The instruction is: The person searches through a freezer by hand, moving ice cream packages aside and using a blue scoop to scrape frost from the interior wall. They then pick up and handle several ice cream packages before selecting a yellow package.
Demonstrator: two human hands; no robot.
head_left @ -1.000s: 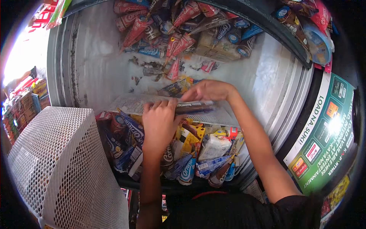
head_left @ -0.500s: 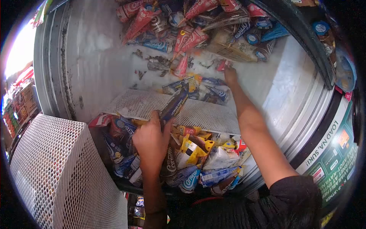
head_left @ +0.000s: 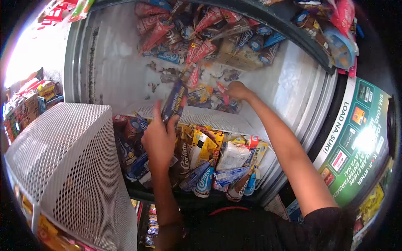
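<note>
My left hand (head_left: 159, 138) is closed around the lower end of a dark blue ice cream bar (head_left: 174, 100) in its wrapper, which points up and away from me. Deeper in the chest freezer, my right hand (head_left: 238, 90) pinches a small pink packet (head_left: 222, 93). Just below that hand lie yellow and blue ice cream packets (head_left: 202, 95) on the frosty floor. A pink cone (head_left: 193, 78) rests near them. Nearer to me, a white mesh basket (head_left: 217, 120) holds several wrapped cones and bars, among them a yellow packet (head_left: 204, 146).
A heap of red and blue cones (head_left: 197, 51) fills the freezer's far end, beside a frosted cardboard box (head_left: 238, 52). Another white mesh basket (head_left: 63, 146) stands outside at the left. A green sign (head_left: 356, 138) lies along the right edge.
My right hand has drawn back towards me and left with the pink packet. My left hand still holds the bar, now more upright. The camera view has shifted.
</note>
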